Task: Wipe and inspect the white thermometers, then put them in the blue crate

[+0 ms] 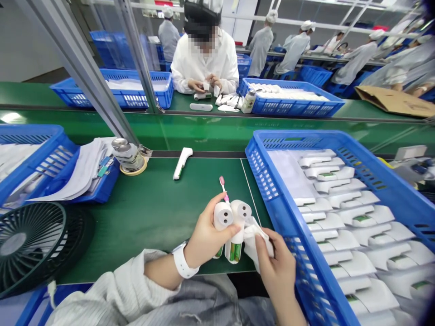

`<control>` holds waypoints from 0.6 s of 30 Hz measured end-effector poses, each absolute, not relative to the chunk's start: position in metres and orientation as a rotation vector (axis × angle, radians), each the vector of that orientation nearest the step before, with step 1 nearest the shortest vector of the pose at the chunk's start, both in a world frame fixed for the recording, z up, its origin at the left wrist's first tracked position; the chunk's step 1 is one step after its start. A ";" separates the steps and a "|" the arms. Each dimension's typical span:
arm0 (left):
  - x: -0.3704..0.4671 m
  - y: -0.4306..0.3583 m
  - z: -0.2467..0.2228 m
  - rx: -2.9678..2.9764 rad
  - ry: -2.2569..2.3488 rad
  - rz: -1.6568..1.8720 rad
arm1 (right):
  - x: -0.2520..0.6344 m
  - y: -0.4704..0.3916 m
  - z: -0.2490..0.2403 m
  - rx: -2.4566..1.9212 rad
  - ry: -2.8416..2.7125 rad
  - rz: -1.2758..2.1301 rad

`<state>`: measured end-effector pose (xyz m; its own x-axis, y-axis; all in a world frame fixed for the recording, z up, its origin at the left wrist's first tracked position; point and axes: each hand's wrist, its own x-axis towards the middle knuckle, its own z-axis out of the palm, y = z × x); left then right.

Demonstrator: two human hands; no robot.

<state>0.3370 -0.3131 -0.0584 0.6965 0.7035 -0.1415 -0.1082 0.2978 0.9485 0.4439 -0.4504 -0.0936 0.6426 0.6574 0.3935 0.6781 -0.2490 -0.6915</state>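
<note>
My left hand (pixel 207 231) is wrapped around two white handheld thermometers (pixel 242 226), side by side with their heads up. Each head has two dark round holes, and green shows in the open handle of the right one. My right hand (pixel 277 258) pinches a crumpled white cloth (pixel 253 237) against the side of the right thermometer. Just beyond my left fingers is a pink toothbrush (pixel 222 183); its lower end is hidden, and whether it lies on the table I cannot tell. Farther off, a single white thermometer (pixel 182 163) lies on the green table (pixel 152 226).
A blue crate (pixel 268 181) of white thermometers stands at right. On the left are a dark fan (pixel 30 244), a blue tray of papers (pixel 91 172) and a metal-topped bottle (pixel 127 156). Across the metal frame (pixel 136 45), a co-worker (pixel 205 59) handles white parts.
</note>
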 end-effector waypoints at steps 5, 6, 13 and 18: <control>0.334 -0.311 -0.063 1.224 0.617 0.578 | 0.432 -0.431 -0.051 -1.766 -1.159 -0.181; 0.333 -0.310 -0.062 1.241 0.621 0.579 | 0.431 -0.426 -0.045 -1.756 -1.200 -0.198; 0.324 -0.307 -0.062 1.492 0.672 0.636 | 0.429 -0.412 -0.029 -1.802 -1.288 -0.077; 0.322 -0.305 -0.062 1.618 0.645 0.723 | 0.428 -0.415 -0.029 -1.823 -1.214 -0.085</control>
